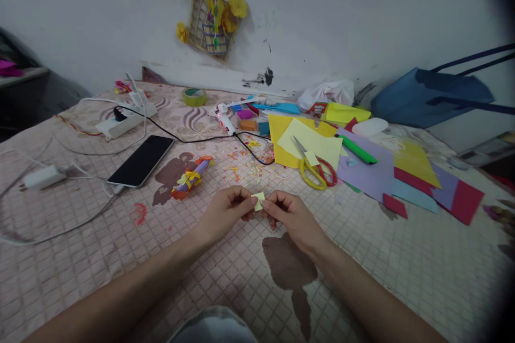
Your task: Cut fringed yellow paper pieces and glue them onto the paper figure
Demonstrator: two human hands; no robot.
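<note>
Between my two hands is a small pale yellow piece of paper. My left hand pinches its left edge between thumb and fingers. On the opposite edge, my right hand grips the same piece in a pinch. Both hands are close together just above the tiled-pattern cover. Ahead and to the right lie scissors with one yellow and one red handle, resting on pale yellow paper; another small pale yellow square lies over them. To the left is a purple, orange and yellow paper craft piece.
A black phone with a cable lies left, near a white power strip. Beyond the hands are a glue gun, a tape roll and scattered paper scraps. Coloured paper sheets spread rightward beside a blue bag.
</note>
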